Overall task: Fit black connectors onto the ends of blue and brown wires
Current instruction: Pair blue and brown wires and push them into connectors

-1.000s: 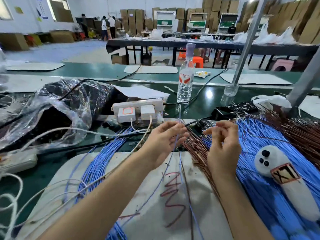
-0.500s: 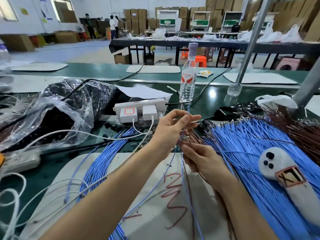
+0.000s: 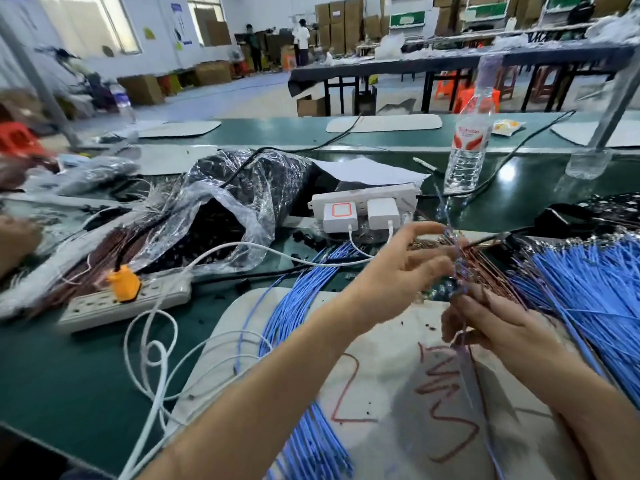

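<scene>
Blue and brown wires (image 3: 460, 271), gripped in the curled right hand (image 3: 491, 323) before the power strip (image 3: 363, 202), meet the half-open left hand (image 3: 405, 271), its hold unclear; fitting likely underway, next aligning tips with a connector

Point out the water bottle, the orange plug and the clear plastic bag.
water bottle (image 3: 470, 138): head view, on its red-and-white label.
orange plug (image 3: 123, 283): head view, on its body.
clear plastic bag (image 3: 242, 183): head view, on its crinkled top.
</scene>
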`<state>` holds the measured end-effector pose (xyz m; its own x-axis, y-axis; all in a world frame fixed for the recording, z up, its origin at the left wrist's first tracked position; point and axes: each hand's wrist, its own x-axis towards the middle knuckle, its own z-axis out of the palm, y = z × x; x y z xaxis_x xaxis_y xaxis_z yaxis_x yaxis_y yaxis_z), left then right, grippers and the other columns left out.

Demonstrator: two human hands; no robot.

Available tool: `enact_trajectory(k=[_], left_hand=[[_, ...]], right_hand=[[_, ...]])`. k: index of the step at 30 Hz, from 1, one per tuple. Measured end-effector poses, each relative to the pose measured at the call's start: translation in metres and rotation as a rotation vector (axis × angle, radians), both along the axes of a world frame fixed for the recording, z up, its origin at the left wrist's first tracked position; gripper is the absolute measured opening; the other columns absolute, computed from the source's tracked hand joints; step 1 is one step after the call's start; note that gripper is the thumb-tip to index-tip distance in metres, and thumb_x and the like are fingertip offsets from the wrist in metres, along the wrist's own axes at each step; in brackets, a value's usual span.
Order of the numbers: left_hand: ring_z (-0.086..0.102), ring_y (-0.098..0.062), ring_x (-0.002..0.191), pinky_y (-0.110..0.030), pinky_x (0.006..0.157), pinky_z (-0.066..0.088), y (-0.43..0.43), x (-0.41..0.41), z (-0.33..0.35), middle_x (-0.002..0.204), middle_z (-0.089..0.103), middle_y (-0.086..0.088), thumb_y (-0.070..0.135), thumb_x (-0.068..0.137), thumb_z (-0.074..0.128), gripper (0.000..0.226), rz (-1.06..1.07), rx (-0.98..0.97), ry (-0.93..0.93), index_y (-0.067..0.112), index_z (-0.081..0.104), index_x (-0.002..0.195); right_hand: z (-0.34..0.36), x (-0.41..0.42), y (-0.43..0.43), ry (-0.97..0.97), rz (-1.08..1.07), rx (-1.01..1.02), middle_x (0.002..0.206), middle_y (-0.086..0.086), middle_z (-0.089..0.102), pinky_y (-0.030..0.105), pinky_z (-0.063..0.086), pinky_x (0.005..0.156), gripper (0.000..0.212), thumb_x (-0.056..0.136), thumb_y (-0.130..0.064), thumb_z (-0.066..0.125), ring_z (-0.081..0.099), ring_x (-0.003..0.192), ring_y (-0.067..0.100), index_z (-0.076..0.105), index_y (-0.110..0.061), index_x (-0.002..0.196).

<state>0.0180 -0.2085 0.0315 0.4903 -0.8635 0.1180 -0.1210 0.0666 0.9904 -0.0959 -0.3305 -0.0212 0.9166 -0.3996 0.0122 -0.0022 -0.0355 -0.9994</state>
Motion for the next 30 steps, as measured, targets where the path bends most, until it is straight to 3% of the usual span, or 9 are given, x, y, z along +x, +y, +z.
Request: enact_trajectory(k=[2, 5, 8, 11, 14, 18, 24, 28, 30], left_hand=[[0.063, -0.007, 0.09, -0.014, 0.074, 0.049, 0.033, 0.007, -0.002, 0.12, 0.066, -0.01, 0.011, 0.096, 0.055, 0.027, -0.066, 0.152, -0.127, 0.028, 0.049, 0.116], [0.066, -0.004, 0.071, -0.012, 0.062, 0.045, 0.094, 0.033, 0.001, 0.095, 0.074, -0.002, 0.022, 0.095, 0.058, 0.007, -0.178, 0.508, -0.356, 0.027, 0.063, 0.094], [0.063, -0.009, 0.065, -0.024, 0.063, 0.048, 0.129, 0.081, 0.0, 0.071, 0.072, 0.003, 0.016, 0.093, 0.059, 0.019, 0.24, 0.81, -0.553, 0.023, 0.068, 0.078], [0.066, -0.022, 0.074, -0.03, 0.074, 0.055, 0.125, 0.12, -0.013, 0.076, 0.071, -0.004, 0.008, 0.092, 0.056, 0.018, 0.729, 0.697, -0.54, 0.014, 0.072, 0.087], [0.068, -0.027, 0.089, -0.035, 0.086, 0.053, 0.091, 0.131, -0.02, 0.095, 0.073, -0.015, 0.003, 0.093, 0.054, 0.022, 0.631, 0.644, -0.626, 0.008, 0.072, 0.104], [0.061, -0.026, 0.11, -0.031, 0.099, 0.044, 0.054, 0.137, -0.031, 0.119, 0.067, -0.012, 0.002, 0.095, 0.049, 0.031, 0.529, 0.826, -0.876, 0.011, 0.067, 0.119], [0.064, -0.025, 0.097, -0.031, 0.09, 0.048, 0.052, 0.144, -0.039, 0.105, 0.071, -0.014, 0.004, 0.09, 0.062, 0.015, 0.614, 0.767, -0.886, 0.005, 0.072, 0.101], [0.059, -0.018, 0.08, -0.028, 0.079, 0.047, 0.054, 0.138, -0.033, 0.091, 0.071, -0.009, 0.018, 0.089, 0.066, 0.012, 0.685, 0.647, -0.861, 0.007, 0.07, 0.093], [0.055, -0.016, 0.069, -0.024, 0.065, 0.043, 0.061, 0.128, -0.027, 0.076, 0.067, -0.005, 0.018, 0.088, 0.062, 0.009, 0.679, 0.587, -0.825, 0.013, 0.066, 0.082]], right_hand=[[0.002, -0.002, -0.004, -0.057, -0.077, 0.148, 0.059, 0.006, 0.059, 0.028, 0.052, 0.048, 0.021, 0.098, -0.016, 0.04, 0.06, 0.053, 0.024, 0.048, -0.007, 0.08], [0.007, -0.003, -0.009, -0.086, -0.15, 0.255, 0.051, 0.004, 0.043, 0.027, 0.041, 0.035, 0.024, 0.101, -0.014, 0.036, 0.049, 0.039, 0.024, 0.041, -0.01, 0.078], [0.009, -0.002, -0.011, -0.097, -0.186, 0.333, 0.048, 0.001, 0.033, 0.021, 0.029, 0.031, 0.026, 0.101, -0.014, 0.035, 0.038, 0.033, 0.017, 0.041, -0.013, 0.076], [0.009, -0.002, -0.011, -0.089, -0.183, 0.373, 0.051, -0.001, 0.029, 0.018, 0.017, 0.034, 0.028, 0.102, -0.016, 0.036, 0.026, 0.033, 0.011, 0.043, -0.015, 0.075], [0.01, -0.003, -0.011, -0.108, -0.194, 0.399, 0.054, -0.001, 0.028, 0.015, 0.016, 0.033, 0.027, 0.097, -0.022, 0.043, 0.021, 0.033, 0.008, 0.039, -0.016, 0.071], [0.008, -0.005, -0.012, -0.1, -0.267, 0.415, 0.056, 0.004, 0.043, 0.015, 0.018, 0.032, 0.03, 0.094, -0.026, 0.05, 0.024, 0.03, 0.008, 0.038, -0.013, 0.069], [0.004, -0.004, -0.012, -0.086, -0.265, 0.362, 0.061, 0.006, 0.056, 0.016, 0.021, 0.032, 0.031, 0.094, -0.026, 0.051, 0.028, 0.029, 0.009, 0.046, -0.004, 0.074], [0.003, -0.004, -0.013, -0.082, -0.278, 0.337, 0.062, 0.007, 0.057, 0.018, 0.021, 0.033, 0.041, 0.096, -0.025, 0.049, 0.033, 0.032, 0.012, 0.048, -0.008, 0.059], [0.005, -0.004, -0.012, -0.057, -0.298, 0.308, 0.059, 0.009, 0.058, 0.023, 0.031, 0.037, 0.049, 0.099, -0.026, 0.045, 0.043, 0.04, 0.016, 0.042, -0.013, 0.052]])
